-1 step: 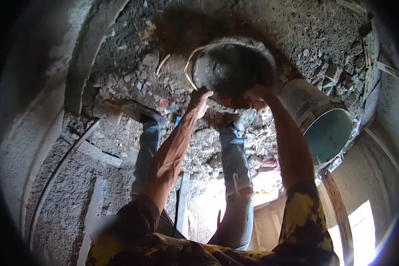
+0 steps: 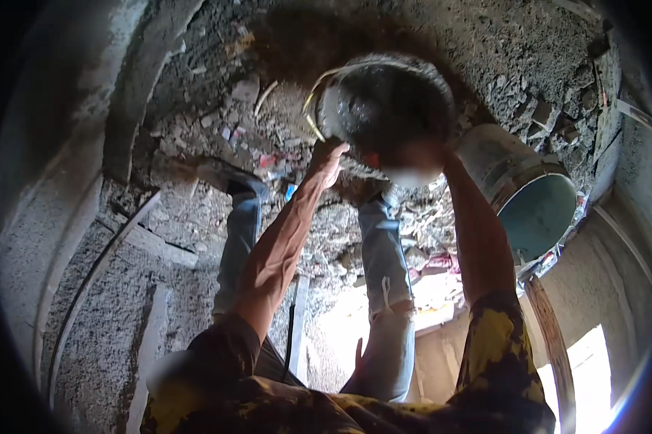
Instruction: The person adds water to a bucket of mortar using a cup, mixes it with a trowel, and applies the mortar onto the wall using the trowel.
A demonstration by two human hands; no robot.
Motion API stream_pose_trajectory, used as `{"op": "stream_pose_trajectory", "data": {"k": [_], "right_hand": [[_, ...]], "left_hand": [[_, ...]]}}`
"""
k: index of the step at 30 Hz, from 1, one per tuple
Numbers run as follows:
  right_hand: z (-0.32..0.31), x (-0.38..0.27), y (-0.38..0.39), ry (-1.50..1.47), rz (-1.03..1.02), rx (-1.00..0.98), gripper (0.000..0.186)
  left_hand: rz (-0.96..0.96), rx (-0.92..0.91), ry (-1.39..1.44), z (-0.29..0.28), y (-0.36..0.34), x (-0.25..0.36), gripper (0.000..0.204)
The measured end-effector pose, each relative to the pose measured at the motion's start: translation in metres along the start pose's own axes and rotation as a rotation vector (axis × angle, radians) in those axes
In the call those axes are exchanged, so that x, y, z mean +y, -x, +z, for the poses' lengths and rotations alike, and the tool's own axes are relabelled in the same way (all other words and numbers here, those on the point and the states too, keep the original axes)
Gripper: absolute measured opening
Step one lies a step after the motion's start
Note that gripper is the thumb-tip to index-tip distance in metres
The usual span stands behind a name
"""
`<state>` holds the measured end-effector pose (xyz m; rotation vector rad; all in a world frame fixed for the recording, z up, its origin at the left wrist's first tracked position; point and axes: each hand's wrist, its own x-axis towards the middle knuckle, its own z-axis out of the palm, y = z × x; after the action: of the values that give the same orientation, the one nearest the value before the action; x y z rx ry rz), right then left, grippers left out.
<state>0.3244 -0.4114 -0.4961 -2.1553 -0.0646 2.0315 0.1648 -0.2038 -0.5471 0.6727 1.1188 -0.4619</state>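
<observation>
A dark, round bucket (image 2: 373, 98), wet-looking inside, with a thin yellowish band along its left edge, is held over the rubble in front of my legs. My left hand (image 2: 329, 163) is closed on its lower-left rim. Smeared at the lower-right rim is my right hand (image 2: 424, 163); its fingers cannot be made out. My jeans-covered legs (image 2: 380, 253) stand apart below the bucket, the right knee showing through a tear.
A large pale bucket (image 2: 481, 155) with a greenish interior lies on its side at the right. Broken concrete and scraps (image 2: 225, 116) cover the ground. A concrete edge (image 2: 130, 101) and thin strips run along the left; a wooden post (image 2: 550, 333) stands lower right.
The dark bucket and both my hands have shifted slightly upward in the picture. My right hand has become blurred.
</observation>
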Motion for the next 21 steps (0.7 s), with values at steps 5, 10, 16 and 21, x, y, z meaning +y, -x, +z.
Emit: {"op": "stream_pose_trajectory", "data": {"k": [5,10,16,21], "right_hand": [[0.037,0.026,0.015,-0.885,-0.217,-0.185,0.015],[0.064,-0.060,0.047,-1.559,-0.338,-0.976,0.018],[0.063,-0.140,0.163,0.033,-0.463,-0.058,0.031],[0.043,-0.196,0.226,0.419,-0.268,0.506,0.026]], "left_hand": [[0.290,0.029,-0.089,0.057,0.054,0.023,0.016],[0.226,0.107,-0.274,0.028,0.107,0.064,0.015],[0.328,0.152,-0.289,-0.018,0.208,0.118,0.016],[0.315,0.265,-0.217,-0.083,0.289,0.145,0.019]]}}
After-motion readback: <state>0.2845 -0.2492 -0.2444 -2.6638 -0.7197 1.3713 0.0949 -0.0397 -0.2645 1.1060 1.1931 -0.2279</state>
